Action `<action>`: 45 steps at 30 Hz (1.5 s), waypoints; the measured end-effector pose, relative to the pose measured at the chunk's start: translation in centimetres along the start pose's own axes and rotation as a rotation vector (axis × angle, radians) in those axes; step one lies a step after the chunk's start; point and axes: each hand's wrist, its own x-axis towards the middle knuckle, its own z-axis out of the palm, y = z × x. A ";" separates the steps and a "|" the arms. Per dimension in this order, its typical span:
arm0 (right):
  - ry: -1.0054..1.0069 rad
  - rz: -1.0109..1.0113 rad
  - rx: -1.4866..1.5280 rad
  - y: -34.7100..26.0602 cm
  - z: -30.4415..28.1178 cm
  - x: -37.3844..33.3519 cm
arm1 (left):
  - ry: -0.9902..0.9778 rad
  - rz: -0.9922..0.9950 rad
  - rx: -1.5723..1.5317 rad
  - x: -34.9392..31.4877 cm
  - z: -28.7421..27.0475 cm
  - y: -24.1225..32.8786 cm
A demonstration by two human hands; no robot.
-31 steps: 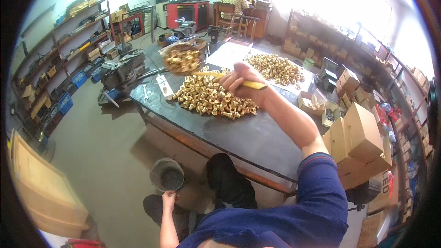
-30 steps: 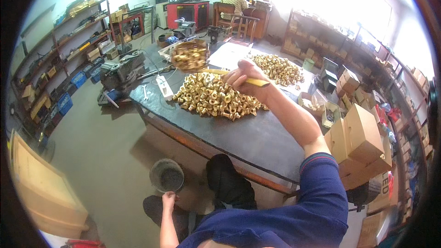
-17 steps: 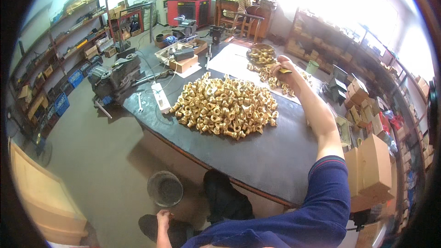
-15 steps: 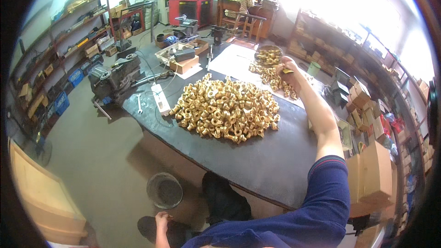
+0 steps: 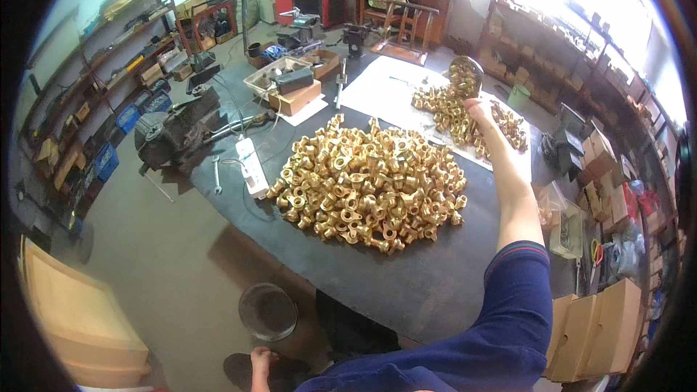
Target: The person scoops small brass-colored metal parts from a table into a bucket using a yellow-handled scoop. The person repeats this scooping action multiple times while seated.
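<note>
Clamping a scoop [image 5: 477, 76], the right hand [image 5: 479, 110] holds it tilted above the far fittings [image 5: 512, 128]; short of that grip lies the near pile [image 5: 370, 181], with bare table [image 5: 290, 243] between it and the near edge. The left hand [image 5: 263, 356] hangs by the bucket [image 5: 268, 312], its grip unclear.

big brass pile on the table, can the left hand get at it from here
Likely yes, with a reach: the left hand is by the bucket, short of the table, but the brass pile looks unblocked on its near side; the right forearm passes beside it.
</note>
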 end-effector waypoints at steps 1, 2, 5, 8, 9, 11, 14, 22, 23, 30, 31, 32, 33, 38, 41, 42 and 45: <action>0.016 -0.035 -0.058 1.7 -0.6 1.0 | -0.011 0.007 0.021 0.4 0.3 -0.2; 0.037 -0.083 -0.119 2.7 -1.7 2.2 | -0.028 0.022 0.034 1.1 1.0 -0.3; 0.013 0.022 -0.411 1.1 1.2 0.0 | 0.001 0.013 0.060 0.9 0.1 -0.8; 0.106 0.018 -0.531 -1.7 1.4 -2.6 | -0.012 0.051 0.118 1.4 1.1 -0.7; 0.048 -0.098 -0.657 -1.0 1.9 -2.6 | -0.003 0.069 0.148 1.3 1.0 -0.8; 0.042 -0.018 -0.690 -3.4 3.2 -4.8 | -0.014 0.100 0.135 1.4 0.5 -1.3; 0.086 0.115 -0.765 -4.2 3.8 -5.7 | -0.047 0.130 0.085 2.0 0.6 -2.3; 0.068 0.028 -1.030 -0.6 4.3 -5.8 | -0.045 0.142 0.214 1.9 0.5 -3.1; 0.065 0.023 -1.032 -0.5 4.2 -5.7 | -0.041 0.144 0.217 1.8 0.5 -3.1; 0.137 0.034 -0.789 -2.4 3.1 -5.5 | -0.065 0.084 0.333 1.2 0.3 -2.1; 0.089 0.020 -0.747 -3.8 3.1 -6.6 | -0.050 0.094 0.328 1.0 0.0 -2.6; 0.119 0.013 -0.717 -4.1 2.9 -7.0 | -0.046 0.113 0.323 0.7 0.4 -2.4; 0.149 0.005 -0.688 -4.2 2.6 -7.3 | -0.044 0.133 0.319 0.5 0.7 -2.3; -0.244 0.019 -0.349 -5.1 0.0 -11.7 | -0.009 0.157 0.332 1.5 0.5 -2.9; -0.220 0.159 -0.255 -8.3 0.0 -18.3 | -0.038 0.149 0.287 2.0 0.0 -3.4; -0.189 0.150 -0.206 -8.5 -0.3 -19.8 | -0.065 0.140 0.260 1.8 0.7 -2.9; -0.173 0.032 -0.403 -6.0 -0.6 -20.9 | -0.085 0.156 0.348 2.6 0.8 -2.8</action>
